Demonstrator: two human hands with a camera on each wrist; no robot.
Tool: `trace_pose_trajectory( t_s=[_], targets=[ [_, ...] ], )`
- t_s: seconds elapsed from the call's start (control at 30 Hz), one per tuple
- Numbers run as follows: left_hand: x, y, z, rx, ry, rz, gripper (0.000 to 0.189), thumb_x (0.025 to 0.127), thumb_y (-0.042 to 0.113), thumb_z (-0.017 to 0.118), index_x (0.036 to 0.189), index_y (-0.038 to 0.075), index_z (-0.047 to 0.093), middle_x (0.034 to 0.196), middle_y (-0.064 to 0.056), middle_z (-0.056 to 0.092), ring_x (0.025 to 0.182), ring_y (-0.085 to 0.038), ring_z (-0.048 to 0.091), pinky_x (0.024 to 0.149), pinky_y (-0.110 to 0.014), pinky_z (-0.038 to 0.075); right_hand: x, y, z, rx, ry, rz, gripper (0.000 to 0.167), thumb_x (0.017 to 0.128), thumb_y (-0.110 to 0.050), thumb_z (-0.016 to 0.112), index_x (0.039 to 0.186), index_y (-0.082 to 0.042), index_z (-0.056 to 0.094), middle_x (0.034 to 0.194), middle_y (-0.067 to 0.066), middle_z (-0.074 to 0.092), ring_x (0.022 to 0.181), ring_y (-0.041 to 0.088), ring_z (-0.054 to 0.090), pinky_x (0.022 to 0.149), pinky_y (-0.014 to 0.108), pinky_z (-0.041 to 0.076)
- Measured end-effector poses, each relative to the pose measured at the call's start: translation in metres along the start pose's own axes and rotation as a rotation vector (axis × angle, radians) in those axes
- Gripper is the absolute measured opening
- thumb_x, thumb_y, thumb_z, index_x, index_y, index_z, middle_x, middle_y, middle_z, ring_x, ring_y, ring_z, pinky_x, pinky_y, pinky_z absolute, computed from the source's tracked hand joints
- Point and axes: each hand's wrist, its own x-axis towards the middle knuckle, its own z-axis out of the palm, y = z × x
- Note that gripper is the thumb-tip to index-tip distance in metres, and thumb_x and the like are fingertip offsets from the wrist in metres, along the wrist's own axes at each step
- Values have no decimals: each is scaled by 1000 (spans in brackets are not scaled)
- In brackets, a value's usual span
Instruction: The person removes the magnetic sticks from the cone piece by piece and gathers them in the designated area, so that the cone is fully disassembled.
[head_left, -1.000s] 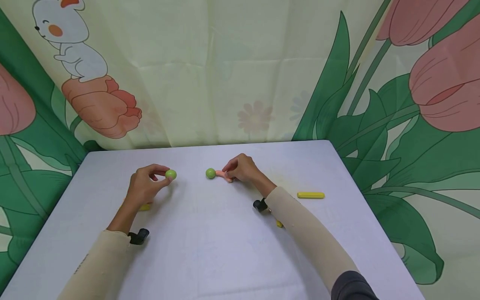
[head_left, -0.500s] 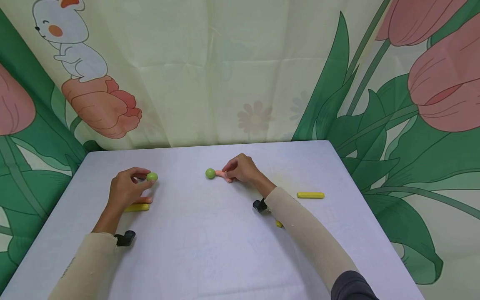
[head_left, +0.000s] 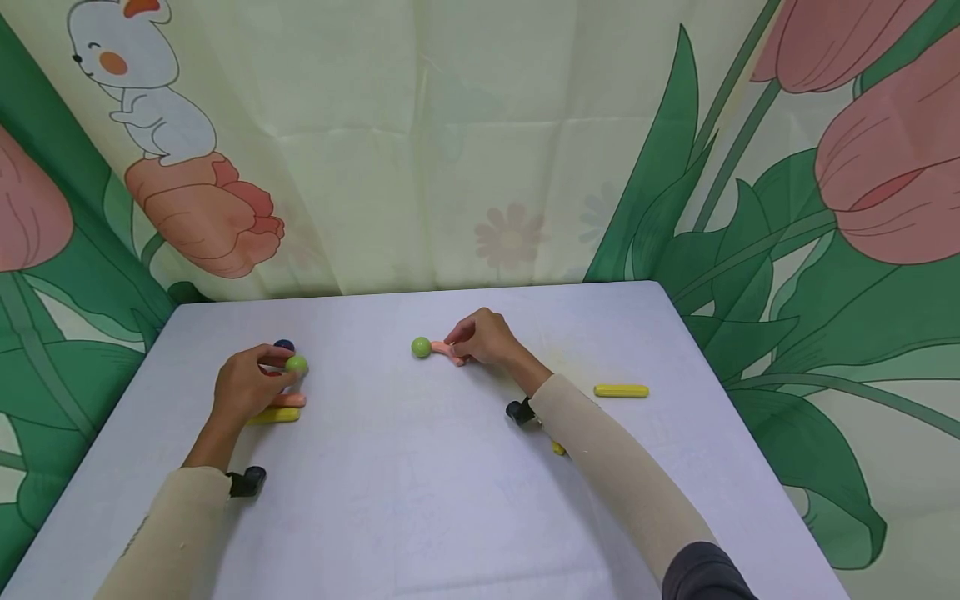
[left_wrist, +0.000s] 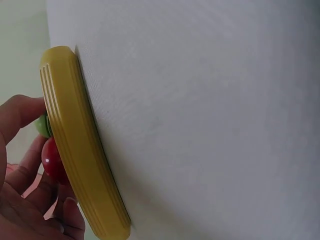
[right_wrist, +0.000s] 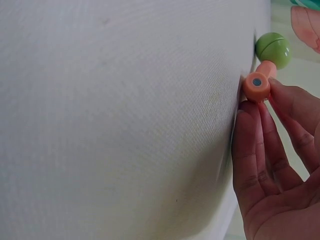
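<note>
My left hand (head_left: 251, 383) pinches a green ball (head_left: 296, 365) between thumb and fingers at the table's left. Beneath and around that hand lie a red ball (left_wrist: 54, 161), an orange stick (head_left: 288, 400) and a yellow ridged stick (left_wrist: 82, 142). Just past its fingers shows a dark blue ball (head_left: 284, 344). My right hand (head_left: 486, 335) holds a curved orange piece (right_wrist: 257, 88) by thumb and fingertips, low over the tabletop. A second green ball (head_left: 422, 347) sits against the far end of that piece; the orange end facing the wrist camera has a small metallic disc.
The white-covered table (head_left: 420, 500) backs onto a printed curtain (head_left: 450, 150). A yellow stick (head_left: 621, 390) lies on the right side. Another yellow piece (head_left: 558, 448) is partly hidden under my right forearm.
My left hand has travelled left and slightly nearer, carrying its green ball to the sticks there. The dark blue ball has come into sight beyond it. My right hand stays in place.
</note>
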Motion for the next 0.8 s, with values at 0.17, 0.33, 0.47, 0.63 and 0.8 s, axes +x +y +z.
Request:
trace_pose_trajectory(
  t_s=[0.17, 0.33, 0.47, 0.63, 0.8],
  targets=[
    [1, -2, 2, -4, 3, -2, 49, 94, 26, 80, 134, 1, 67, 127, -28, 70, 114, -43, 62, 89, -52, 54, 0, 0, 0, 3, -1, 7, 9, 88, -13, 87, 94, -19, 86, 88, -1, 79, 74, 12, 66, 63, 21, 53],
    [1, -6, 2, 0, 3, 9, 50, 94, 27, 80, 135, 2, 66, 128, -28, 70, 113, -43, 62, 89, -53, 55, 0, -1, 1, 1, 1, 6, 9, 88, -12, 86, 94, -19, 86, 88, -1, 79, 72, 12, 66, 62, 21, 53],
    [0, -6, 2, 5, 13, 24, 49, 94, 26, 79, 135, 3, 66, 128, -27, 70, 110, -41, 62, 85, -46, 54, -1, -1, 1, -13, 10, -3, 8, 88, -13, 87, 93, -19, 86, 87, -1, 78, 73, 13, 65, 61, 21, 53],
    [-2, -3, 2, 8, 43, 16, 48, 93, 26, 79, 134, 4, 66, 131, -26, 69, 117, -43, 55, 89, -53, 50, -1, -1, 1, -23, 12, -10, 8, 88, -13, 86, 93, -19, 85, 86, -1, 78, 76, 13, 66, 63, 22, 52],
    [-5, 6, 0, 40, 105, 21, 50, 92, 28, 81, 134, 5, 67, 133, -26, 68, 123, -45, 48, 87, -56, 47, 0, 0, 1, -22, 6, -9, 7, 88, -13, 86, 93, -19, 85, 86, -1, 77, 73, 13, 66, 62, 23, 53]
  ],
)
